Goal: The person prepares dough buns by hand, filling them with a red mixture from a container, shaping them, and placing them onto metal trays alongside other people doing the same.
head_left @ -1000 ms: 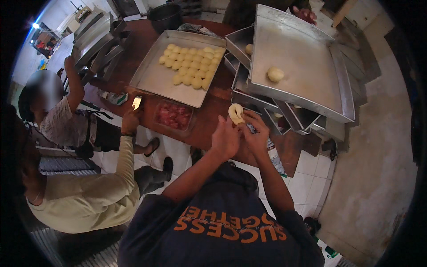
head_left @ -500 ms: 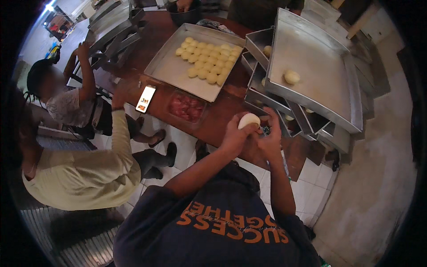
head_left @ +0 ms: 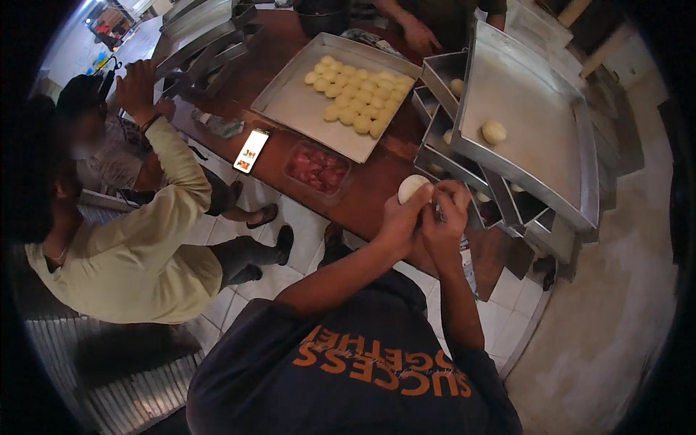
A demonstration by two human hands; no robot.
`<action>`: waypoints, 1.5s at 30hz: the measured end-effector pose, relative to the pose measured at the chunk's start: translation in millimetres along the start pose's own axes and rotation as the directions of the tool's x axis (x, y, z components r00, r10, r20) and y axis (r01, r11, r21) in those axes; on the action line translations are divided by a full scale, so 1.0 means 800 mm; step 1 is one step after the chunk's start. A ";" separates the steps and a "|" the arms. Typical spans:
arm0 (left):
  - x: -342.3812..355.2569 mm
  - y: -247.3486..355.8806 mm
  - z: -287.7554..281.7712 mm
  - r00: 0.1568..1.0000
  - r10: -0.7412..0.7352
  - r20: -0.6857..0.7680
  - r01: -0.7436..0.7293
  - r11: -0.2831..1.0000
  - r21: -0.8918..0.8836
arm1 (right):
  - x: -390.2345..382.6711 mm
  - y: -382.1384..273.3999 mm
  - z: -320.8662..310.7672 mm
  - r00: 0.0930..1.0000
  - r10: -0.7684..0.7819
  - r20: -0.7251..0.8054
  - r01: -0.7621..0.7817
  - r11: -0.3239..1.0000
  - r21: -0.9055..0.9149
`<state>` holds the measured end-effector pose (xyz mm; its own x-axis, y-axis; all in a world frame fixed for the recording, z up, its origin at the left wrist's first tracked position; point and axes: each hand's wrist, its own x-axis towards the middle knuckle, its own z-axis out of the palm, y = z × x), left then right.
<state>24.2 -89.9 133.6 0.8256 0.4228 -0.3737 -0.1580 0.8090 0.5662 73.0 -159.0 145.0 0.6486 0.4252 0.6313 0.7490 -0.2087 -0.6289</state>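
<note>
- Pale dough ball (head_left: 412,189) held over the near edge of the brown surface (head_left: 272,47).
- Left hand (head_left: 400,220): fingers curled round the ball, thumb along its side.
- Right hand (head_left: 445,212): half-closed beside the left thumb; cannot tell whether it grips anything.
- Leftward: clear tub (head_left: 335,191) of red chunks, lit phone (head_left: 251,151).
- Beyond: metal tray (head_left: 290,101) of dough balls (head_left: 362,95).
- Right: stacked trays (head_left: 536,145), one ball in the topmost.
</note>
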 end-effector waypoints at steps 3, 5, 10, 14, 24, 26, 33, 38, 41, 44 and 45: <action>-0.002 0.006 -0.011 0.993 -0.061 0.099 0.061 0.998 -0.002 | 0.008 -0.014 -0.005 0.983 0.166 0.082 -0.176 0.974 0.140; -0.003 0.012 -0.016 0.975 -0.155 0.157 0.168 0.983 -0.071 | -0.003 0.006 -0.006 0.991 0.113 0.076 -0.123 0.981 0.150; -0.002 0.014 -0.031 0.981 -0.092 0.173 0.116 0.984 -0.132 | -0.004 -0.001 0.007 0.997 -0.060 0.038 0.058 0.997 0.048; -0.008 0.004 -0.025 0.996 -0.064 0.062 0.067 0.996 -0.053 | -0.008 0.001 0.015 0.996 -0.075 0.050 0.076 0.997 -0.014; -0.006 0.008 -0.027 0.984 -0.035 0.175 0.041 0.999 -0.029 | 0.002 -0.010 0.008 0.992 0.086 0.088 -0.098 0.985 0.143; -0.012 0.019 -0.011 0.982 -0.132 0.136 0.148 0.982 -0.117 | -0.006 0.015 0.001 0.999 -0.007 0.038 0.002 0.993 0.118; 0.000 0.010 -0.001 0.963 -0.014 0.270 0.020 1.000 -0.018 | 0.005 0.003 -0.007 0.963 0.265 0.042 -0.267 0.933 0.243; -0.006 0.018 0.015 0.960 -0.103 0.260 0.094 0.994 0.048 | 0.010 0.020 -0.036 0.999 -0.040 0.018 0.039 0.998 0.056; -0.005 0.011 0.014 0.970 -0.106 0.217 0.123 0.990 -0.066 | 0.014 -0.002 -0.032 0.989 -0.147 -0.020 0.146 0.989 -0.037; -0.017 0.007 0.029 0.979 -0.076 0.190 0.103 0.985 -0.138 | 0.008 0.002 -0.030 0.988 -0.151 -0.032 0.148 0.987 -0.063; -0.018 0.007 0.030 0.976 -0.116 0.182 0.142 0.980 -0.136 | 0.006 0.007 -0.032 0.988 -0.150 -0.029 0.148 0.987 -0.070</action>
<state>24.1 -101.2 159.8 0.9229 0.2445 -0.2974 -0.1113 0.9089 0.4020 83.9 -180.6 155.9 0.5325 0.4257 0.7316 0.8443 -0.2048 -0.4953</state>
